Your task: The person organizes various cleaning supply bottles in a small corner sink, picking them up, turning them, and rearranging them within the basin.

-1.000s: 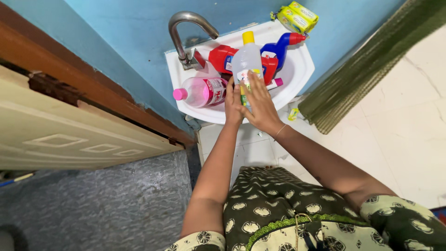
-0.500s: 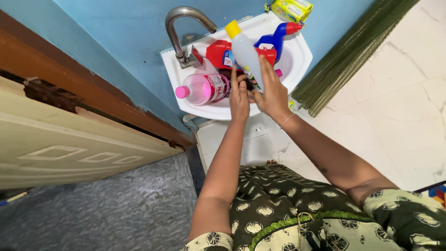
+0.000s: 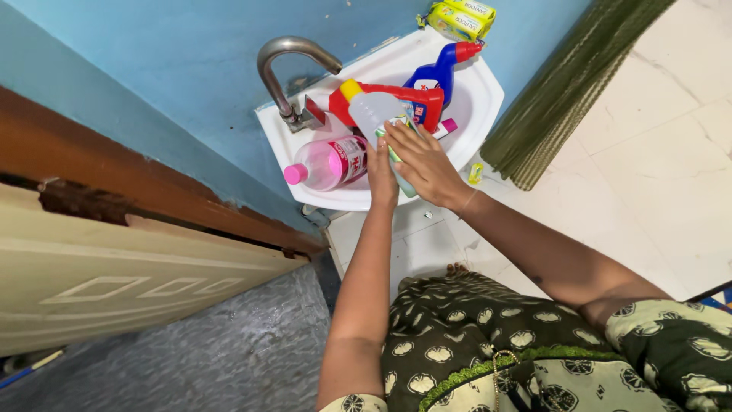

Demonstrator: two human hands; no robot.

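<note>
Both hands clasp a clear yellow-capped bottle [image 3: 375, 114] over a white sink [image 3: 488, 99]: left hand [image 3: 381, 164] beneath, right hand [image 3: 423, 160] wrapped over it (arms outstretched).

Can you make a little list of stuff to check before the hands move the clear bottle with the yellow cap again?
1. Both hands on the clear bottle: ok. The left hand and the right hand both hold it.
2. Yellow cap on: ok.
3. Cap screwed tight: cannot tell.
4. Room in the sink: not ok. A pink bottle, a red bottle and a blue bottle crowd it.
5. Tap out of the way: not ok, it arches close beside the cap.
6. Water running: cannot tell.
</note>
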